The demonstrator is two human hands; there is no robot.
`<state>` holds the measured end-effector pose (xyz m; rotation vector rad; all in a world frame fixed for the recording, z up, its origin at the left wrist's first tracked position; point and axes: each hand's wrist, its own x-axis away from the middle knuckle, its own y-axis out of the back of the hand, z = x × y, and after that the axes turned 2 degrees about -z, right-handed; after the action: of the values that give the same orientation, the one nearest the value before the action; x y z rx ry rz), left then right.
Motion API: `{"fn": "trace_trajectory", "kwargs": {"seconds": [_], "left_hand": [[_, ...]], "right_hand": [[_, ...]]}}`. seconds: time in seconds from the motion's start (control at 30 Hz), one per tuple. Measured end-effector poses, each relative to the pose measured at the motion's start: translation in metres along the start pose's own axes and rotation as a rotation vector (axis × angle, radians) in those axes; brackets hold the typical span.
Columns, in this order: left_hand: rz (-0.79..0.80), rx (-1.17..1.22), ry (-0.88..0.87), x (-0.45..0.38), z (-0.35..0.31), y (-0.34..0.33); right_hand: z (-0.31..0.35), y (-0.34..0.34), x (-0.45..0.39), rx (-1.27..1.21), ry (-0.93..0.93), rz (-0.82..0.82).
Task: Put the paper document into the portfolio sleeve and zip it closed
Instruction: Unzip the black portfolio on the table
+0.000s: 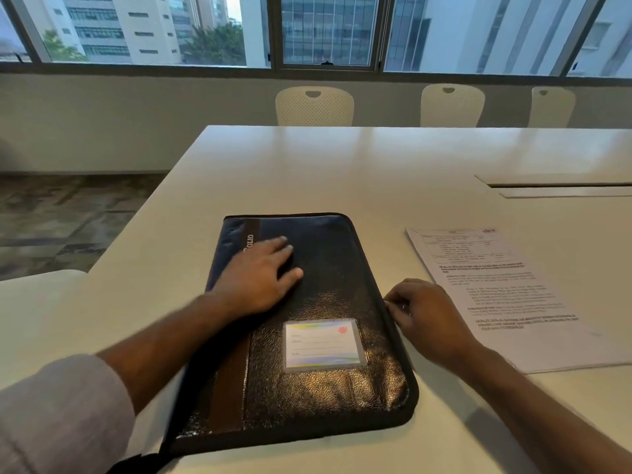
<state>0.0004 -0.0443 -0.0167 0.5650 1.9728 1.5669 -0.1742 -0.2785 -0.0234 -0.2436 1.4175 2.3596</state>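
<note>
**Black portfolio sleeve lies flat, paper waits beside it**

Black and shiny, the portfolio sleeve [318, 336] lies flat on the white surface [342, 165]. It looks like leather with little bumps on it. A brown stripe [229, 384] runs down its left part, and some white letters sit on that stripe near the far end. A small clear pocket with a name card [325, 343] is on the front of the sleeve.

The left hand [256, 278] lies flat on top of the sleeve, near its far left part. Its fingers are spread out and it holds nothing. It just presses down. A light grey sleeve [58, 415] covers the upper part of that arm.

The right hand [424, 316] is at the right edge of the portfolio sleeve, about halfway along. Its fingers are curled in and the tips pinch together right at the edge where the zip runs. The thing they pinch is too small to see well.

The paper document [506, 295] lies on the surface to the right of the portfolio sleeve, just past the right hand. It is not inside yet. It is white with lines of dark print.

Three white chairs [314, 106] stand at the far side of the surface. Behind them is a big window [325, 29] with tall buildings outside.
</note>
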Motion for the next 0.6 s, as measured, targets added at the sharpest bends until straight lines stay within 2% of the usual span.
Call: {"fn": "trace_trajectory", "kwargs": {"seconds": [0.1, 0.3, 0.6], "left_hand": [[0.085, 0.024, -0.032, 0.035, -0.03, 0.001], [0.205, -0.011, -0.025, 0.077, -0.05, 0.004], [0.141, -0.068, 0.011, 0.081, -0.054, -0.012]], "right_hand": [[0.002, 0.0, 0.001, 0.005, -0.011, -0.005], [0.004, -0.002, -0.002, -0.019, -0.044, -0.012], [0.005, 0.003, 0.009, -0.012, -0.004, -0.012]]}}
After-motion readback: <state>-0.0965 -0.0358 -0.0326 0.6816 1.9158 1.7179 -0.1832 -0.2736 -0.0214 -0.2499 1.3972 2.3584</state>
